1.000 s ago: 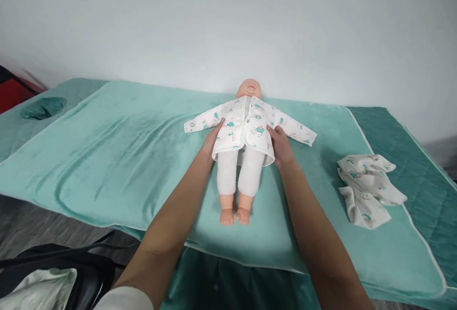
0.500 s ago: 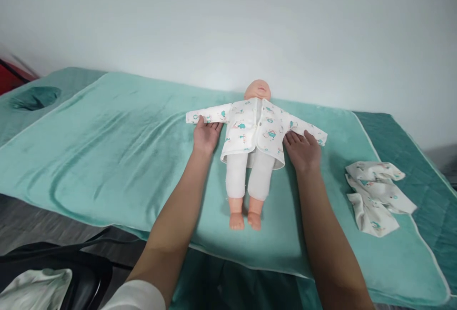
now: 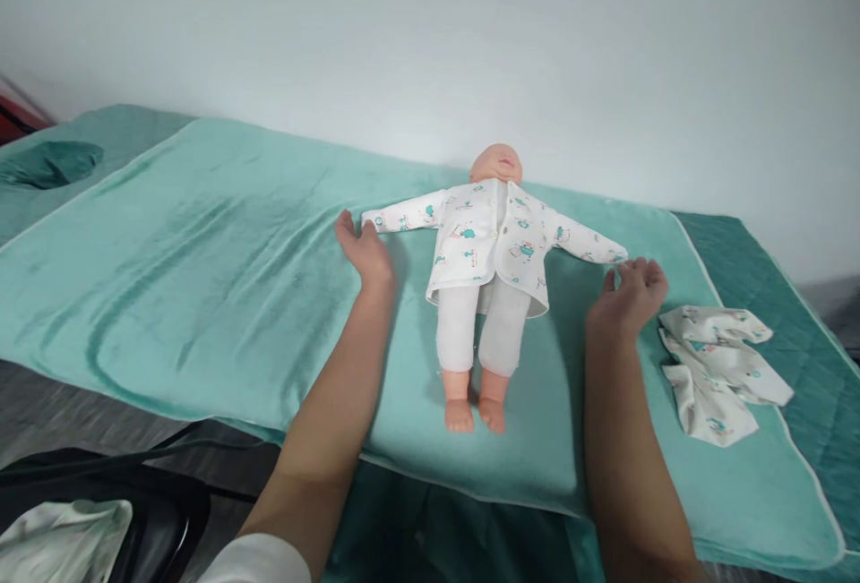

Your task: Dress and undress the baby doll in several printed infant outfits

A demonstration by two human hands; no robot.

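A baby doll (image 3: 495,164) lies on its back, its head close to the wall and its bare feet toward me. It wears a white jacket (image 3: 463,238) with small teal prints, the sleeves stretched out to both sides. The front edges meet at the chest and part lower down, over white cloth legs. My left hand (image 3: 366,252) has its fingers curled at the cuff of the sleeve on the left. At the opposite cuff, my right hand (image 3: 628,296) is closed with bent fingertips against the sleeve's end. The doll's hands do not show.
Beneath the doll is a teal velvet cover (image 3: 269,314) on a padded bed with a hole at its left end. Folded printed clothing (image 3: 722,372) lies to the right. A black chair (image 3: 161,511) holding printed cloth (image 3: 67,538) stands at lower left. The white wall (image 3: 430,46) runs behind.
Both hands have moved outward along the sleeves, from beneath them to the cuffs, and their fingers have curled in. The sleeves look straighter, and the view has shifted slightly.
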